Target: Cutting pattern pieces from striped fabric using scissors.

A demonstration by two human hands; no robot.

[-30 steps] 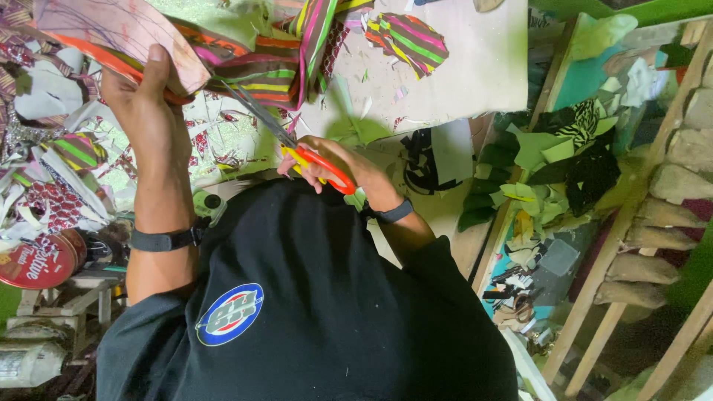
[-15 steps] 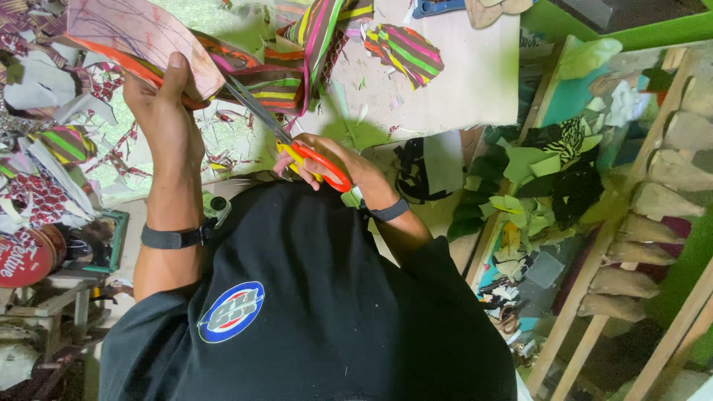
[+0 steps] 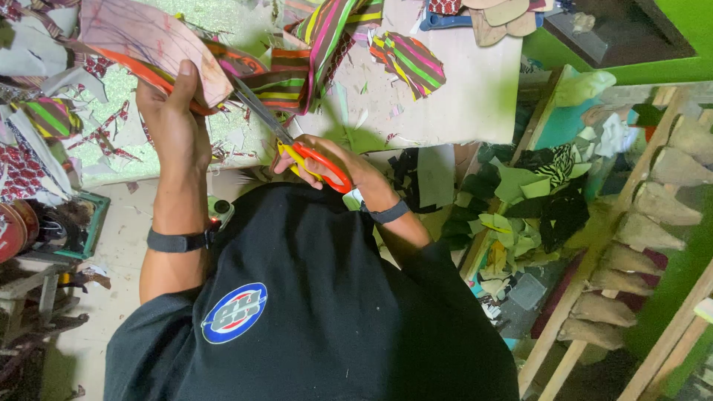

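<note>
Gripping a pink sheet of marked fabric [image 3: 148,44] tightly, the left hand [image 3: 174,122] keeps it lifted and taut above the littered white table [image 3: 475,96], while the right hand [image 3: 338,163], fingers closed through the handles, drives red-and-yellow-handled scissors [image 3: 297,148] into its edge.

The scissors' [image 3: 297,145] blade tips vanished behind the striped fabric [image 3: 297,78]. The left hand's [image 3: 172,122] fingertips lay hidden under the pink sheet [image 3: 141,37], which the top edge cut off. The red tin [image 3: 13,230] was cropped at the left edge.
</note>
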